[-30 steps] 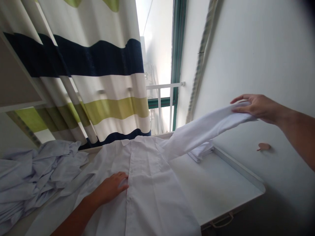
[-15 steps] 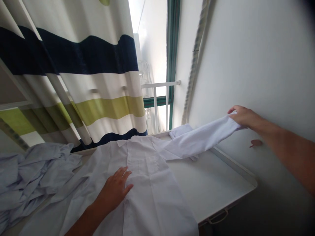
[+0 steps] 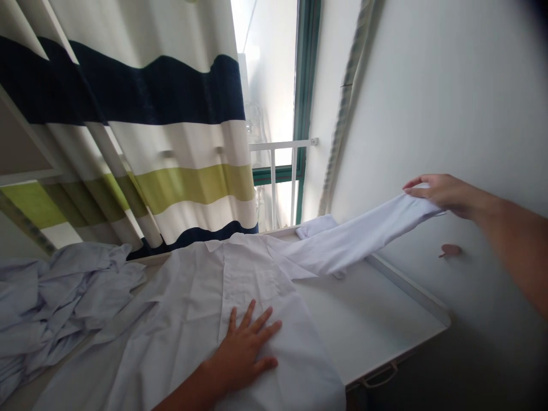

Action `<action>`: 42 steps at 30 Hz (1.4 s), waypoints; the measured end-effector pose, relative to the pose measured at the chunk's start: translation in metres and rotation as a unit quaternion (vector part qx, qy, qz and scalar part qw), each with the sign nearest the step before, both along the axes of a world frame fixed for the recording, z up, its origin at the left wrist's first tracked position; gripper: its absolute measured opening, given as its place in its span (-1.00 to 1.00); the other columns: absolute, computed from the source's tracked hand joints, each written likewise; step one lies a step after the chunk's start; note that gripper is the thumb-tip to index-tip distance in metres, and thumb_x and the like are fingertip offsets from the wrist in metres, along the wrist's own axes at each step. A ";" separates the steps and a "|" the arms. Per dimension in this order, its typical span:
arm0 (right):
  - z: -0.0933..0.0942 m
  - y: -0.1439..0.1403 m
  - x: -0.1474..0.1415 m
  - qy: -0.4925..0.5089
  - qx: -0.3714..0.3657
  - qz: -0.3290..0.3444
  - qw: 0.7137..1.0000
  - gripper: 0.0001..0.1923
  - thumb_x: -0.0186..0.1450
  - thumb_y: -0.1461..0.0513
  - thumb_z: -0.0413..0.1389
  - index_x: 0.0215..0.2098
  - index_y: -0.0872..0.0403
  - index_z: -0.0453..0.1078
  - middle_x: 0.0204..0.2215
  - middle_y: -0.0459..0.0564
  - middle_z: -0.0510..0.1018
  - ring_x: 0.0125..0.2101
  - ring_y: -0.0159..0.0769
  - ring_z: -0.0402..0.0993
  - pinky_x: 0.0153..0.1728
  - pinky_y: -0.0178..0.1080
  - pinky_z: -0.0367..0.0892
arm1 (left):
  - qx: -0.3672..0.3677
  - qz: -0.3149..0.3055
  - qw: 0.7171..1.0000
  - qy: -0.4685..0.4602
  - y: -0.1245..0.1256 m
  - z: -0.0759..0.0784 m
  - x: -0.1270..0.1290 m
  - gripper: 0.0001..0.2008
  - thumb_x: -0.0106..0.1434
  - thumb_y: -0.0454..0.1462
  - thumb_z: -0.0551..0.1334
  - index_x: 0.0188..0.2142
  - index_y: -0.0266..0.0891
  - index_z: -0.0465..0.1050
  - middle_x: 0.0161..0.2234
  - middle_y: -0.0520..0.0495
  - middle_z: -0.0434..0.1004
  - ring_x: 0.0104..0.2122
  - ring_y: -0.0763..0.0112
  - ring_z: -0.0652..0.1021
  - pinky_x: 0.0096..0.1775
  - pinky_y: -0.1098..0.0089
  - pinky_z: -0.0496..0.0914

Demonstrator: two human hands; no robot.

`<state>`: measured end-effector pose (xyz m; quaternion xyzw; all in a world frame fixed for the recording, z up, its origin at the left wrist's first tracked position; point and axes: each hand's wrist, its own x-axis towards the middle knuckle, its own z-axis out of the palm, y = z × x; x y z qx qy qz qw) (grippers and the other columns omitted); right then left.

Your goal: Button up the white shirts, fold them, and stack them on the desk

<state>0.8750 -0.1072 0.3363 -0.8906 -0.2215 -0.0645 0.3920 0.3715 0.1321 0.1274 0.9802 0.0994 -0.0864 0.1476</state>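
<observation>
A white button-front shirt [image 3: 188,297] lies spread over the table, its collar toward the window. My left hand [image 3: 246,345] rests flat on the shirt's front, fingers spread, below the chest pocket. Off to the right, my right hand [image 3: 445,193] pinches the cuff end of one shirt sleeve [image 3: 363,234] and holds it raised and stretched out above the table. The other sleeve trails along the left side of the shirt.
A crumpled heap of white cloth [image 3: 72,302] lies at the left. Behind the raised sleeve sits a folded white cloth [image 3: 317,226]. The white table [image 3: 372,319] has a raised edge along the wall. Striped curtains [image 3: 171,103] hang by the window, and a pink hook [image 3: 450,250] is on the wall.
My left hand has slid right across the shirt front, and its fingers have spread. My right hand has moved slightly right and up, drawing the sleeve straighter.
</observation>
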 end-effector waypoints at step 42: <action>-0.147 0.432 -0.329 0.114 -0.065 0.454 0.881 -0.55 0.41 -0.12 -0.04 -0.19 0.09 0.34 -0.43 0.01 0.62 -0.68 -0.42 0.44 -0.71 -0.42 0.18 | -0.066 0.349 0.881 -0.312 0.144 -0.021 -0.143 -0.74 0.37 -0.15 0.10 -0.15 -0.19 0.51 -0.08 -0.18 0.55 -0.04 0.19 0.52 0.06 0.20 0.37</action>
